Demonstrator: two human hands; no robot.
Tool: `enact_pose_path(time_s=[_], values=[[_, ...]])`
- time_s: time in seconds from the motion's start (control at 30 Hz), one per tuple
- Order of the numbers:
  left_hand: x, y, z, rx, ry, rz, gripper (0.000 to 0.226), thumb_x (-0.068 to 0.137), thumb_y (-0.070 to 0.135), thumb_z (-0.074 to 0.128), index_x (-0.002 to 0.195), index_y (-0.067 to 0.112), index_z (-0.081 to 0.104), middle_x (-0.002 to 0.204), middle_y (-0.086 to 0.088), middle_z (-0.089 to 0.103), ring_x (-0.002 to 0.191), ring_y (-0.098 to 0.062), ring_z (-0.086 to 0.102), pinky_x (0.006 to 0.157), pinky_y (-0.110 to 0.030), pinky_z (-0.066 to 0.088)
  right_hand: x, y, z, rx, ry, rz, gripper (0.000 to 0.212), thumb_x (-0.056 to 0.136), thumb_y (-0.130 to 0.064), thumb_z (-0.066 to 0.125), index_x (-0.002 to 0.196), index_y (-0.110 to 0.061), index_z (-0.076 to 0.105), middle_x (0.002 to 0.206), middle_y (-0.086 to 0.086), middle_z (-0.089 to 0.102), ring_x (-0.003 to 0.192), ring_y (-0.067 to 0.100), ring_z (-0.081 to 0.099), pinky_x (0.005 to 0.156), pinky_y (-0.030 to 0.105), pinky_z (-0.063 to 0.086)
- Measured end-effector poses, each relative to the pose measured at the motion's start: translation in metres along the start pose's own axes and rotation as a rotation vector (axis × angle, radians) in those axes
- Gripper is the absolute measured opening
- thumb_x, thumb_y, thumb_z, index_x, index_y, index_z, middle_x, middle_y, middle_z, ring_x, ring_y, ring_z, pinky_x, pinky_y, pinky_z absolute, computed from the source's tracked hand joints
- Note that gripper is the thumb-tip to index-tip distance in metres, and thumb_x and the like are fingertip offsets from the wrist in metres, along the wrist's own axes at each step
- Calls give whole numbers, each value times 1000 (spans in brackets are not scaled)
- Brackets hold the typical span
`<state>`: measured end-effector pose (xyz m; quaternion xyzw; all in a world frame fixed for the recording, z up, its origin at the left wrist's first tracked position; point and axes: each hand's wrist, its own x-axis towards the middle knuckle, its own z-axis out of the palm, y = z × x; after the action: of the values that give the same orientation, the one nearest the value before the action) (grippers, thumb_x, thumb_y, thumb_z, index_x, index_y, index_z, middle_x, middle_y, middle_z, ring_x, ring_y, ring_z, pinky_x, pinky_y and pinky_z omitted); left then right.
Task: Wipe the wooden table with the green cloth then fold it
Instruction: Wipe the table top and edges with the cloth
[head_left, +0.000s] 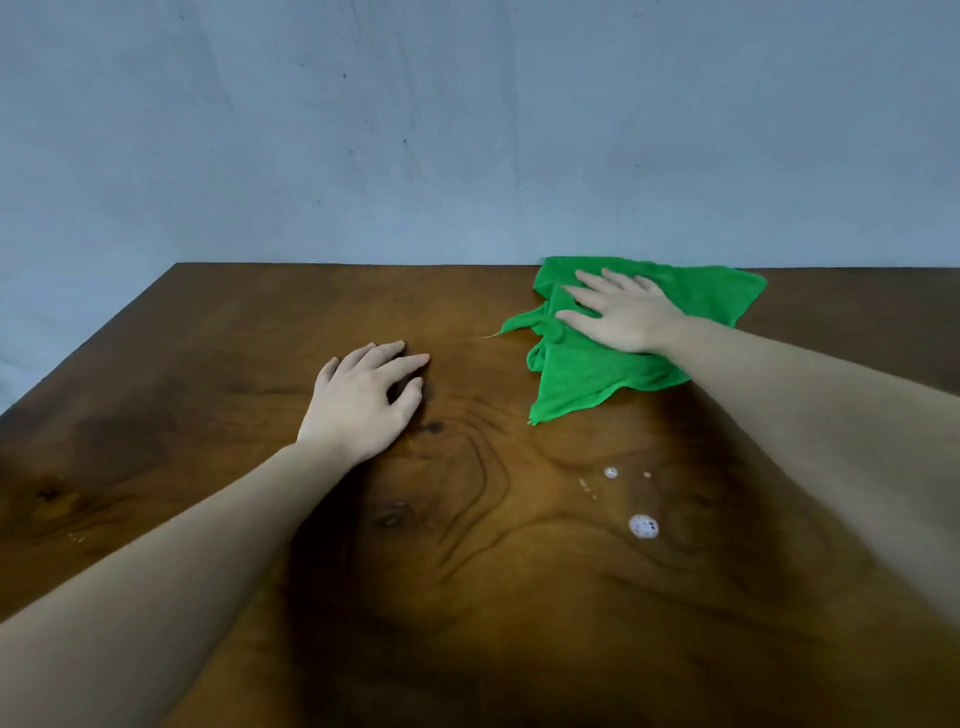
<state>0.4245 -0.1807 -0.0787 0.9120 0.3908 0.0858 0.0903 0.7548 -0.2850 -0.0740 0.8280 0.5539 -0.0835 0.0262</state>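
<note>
We could not see the part of the green cloth (582, 374) that lay under the right hand (626, 317), nor the stretch of wooden table (182, 364) beneath the cloth itself. The left hand (363, 400) hid its own palm and the wood it rested on. Both forearms ran out of the picture at the lower corners, so elbows and everything beyond were cut off. The table's near edge and right side fell outside the view, as did its legs. The small white spots (643, 526) on the wood were too tiny for us to tell what they were. The far rim of the cloth merged with the table's back edge against the wall (467, 130).
</note>
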Motion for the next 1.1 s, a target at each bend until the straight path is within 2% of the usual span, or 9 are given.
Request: enact_pose_path(time_s=[0.17,0.4,0.57,0.63,0.7,0.77,0.83,0.97,1.1], values=[[-28,13,-4,-2,-81,23,50,100,55,34,148,41,41,159,11,32,150,-18,21,122,-46,14,-56,-43,11,-7,-38,76,75,98,-69,9,161,-28,10,168,-3,-10,155,23,-10,122,56,-4],[-104,44,3,-81,-48,125,48,103,51,28,145,37,46,157,11,37,148,-16,24,122,-45,15,-180,-125,32,15,-37,-79,96,87,-82,0,160,-21,14,168,-2,-10,154,19,-13,122,55,-6],[-148,57,6,-78,-48,218,49,103,51,28,145,35,46,157,9,37,148,-14,23,122,-45,14,-252,-133,47,11,-14,-225,85,96,-73,12,155,-16,34,169,-7,-3,154,12,-6,124,45,-4],[-162,60,5,-75,-59,245,49,102,54,27,145,36,45,157,10,36,149,-14,22,122,-45,13,-267,-120,48,33,6,-236,79,98,-70,16,153,-19,38,168,-12,3,154,10,-3,125,43,-1],[-173,63,3,-69,-69,254,51,102,55,26,146,37,44,158,10,34,149,-13,21,122,-44,11,-275,-104,49,65,31,-214,69,98,-70,19,155,-33,31,167,-16,9,154,10,0,125,44,2],[-182,65,1,-64,-85,251,52,102,56,25,147,38,42,159,11,32,150,-13,19,123,-43,9,-276,-87,49,117,59,-169,61,99,-68,23,155,-48,15,166,-17,13,153,11,4,125,42,5],[-191,65,0,-52,-103,247,52,101,57,24,148,39,40,160,12,29,150,-12,17,123,-43,7,-271,-74,49,136,81,-95,56,102,-61,24,154,-54,5,168,-12,10,154,15,6,125,42,5],[-203,63,1,-7,-120,252,53,102,56,25,151,40,33,163,12,24,151,-12,14,124,-42,4,-254,-76,48,94,28,147,56,104,-49,17,158,-43,4,169,-2,-4,155,22,-4,125,45,-2],[-214,60,0,-33,-103,251,51,103,52,28,151,38,34,162,12,25,151,-12,14,124,-42,6,-264,-121,48,82,-10,204,67,98,-65,5,159,-37,9,168,-4,-9,154,30,-11,122,57,-7]])
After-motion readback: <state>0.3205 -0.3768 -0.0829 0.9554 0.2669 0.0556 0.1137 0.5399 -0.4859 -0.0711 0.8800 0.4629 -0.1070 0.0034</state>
